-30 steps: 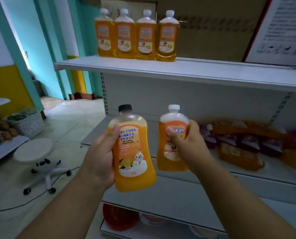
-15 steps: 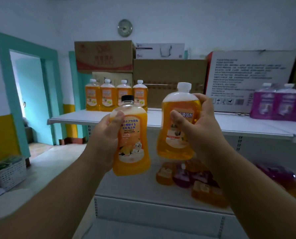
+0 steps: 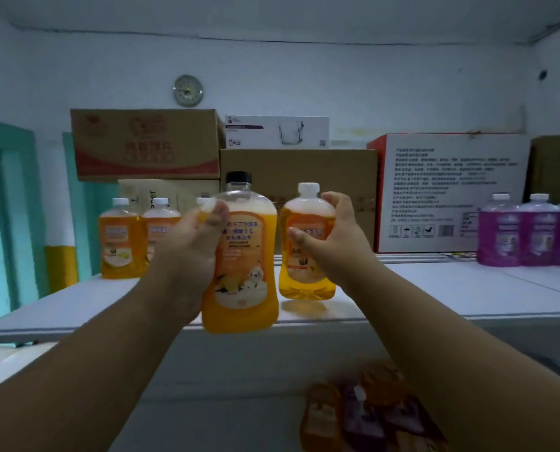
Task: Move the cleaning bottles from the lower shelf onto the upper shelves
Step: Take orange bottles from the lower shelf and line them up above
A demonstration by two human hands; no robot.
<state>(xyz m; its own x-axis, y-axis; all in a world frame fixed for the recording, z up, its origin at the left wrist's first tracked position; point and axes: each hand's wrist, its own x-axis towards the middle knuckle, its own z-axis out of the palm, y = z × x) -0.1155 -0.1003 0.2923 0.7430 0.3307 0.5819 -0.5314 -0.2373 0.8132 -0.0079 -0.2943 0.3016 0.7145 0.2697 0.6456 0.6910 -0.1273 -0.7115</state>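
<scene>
My left hand [image 3: 187, 249] grips a large orange bottle with a black cap [image 3: 244, 272], held upright in front of the upper shelf's front edge [image 3: 435, 316]. My right hand [image 3: 334, 236] holds a smaller orange bottle with a white cap [image 3: 304, 272]; its base is at or just above the shelf surface, a little behind the edge. A row of orange bottles [image 3: 120, 243] stands at the shelf's left, partly hidden by my left hand.
Purple bottles [image 3: 529, 233] stand at the shelf's right. Cardboard boxes [image 3: 298, 168] and a white printed box [image 3: 451, 190] line the back of the shelf. Orange and purple pouches [image 3: 363, 415] lie on the shelf below. A teal doorway [image 3: 8, 216] is at left.
Both hands have carried their bottles up and forward to the upper shelf. The right bottle has come down to the shelf surface. The view has tilted upward.
</scene>
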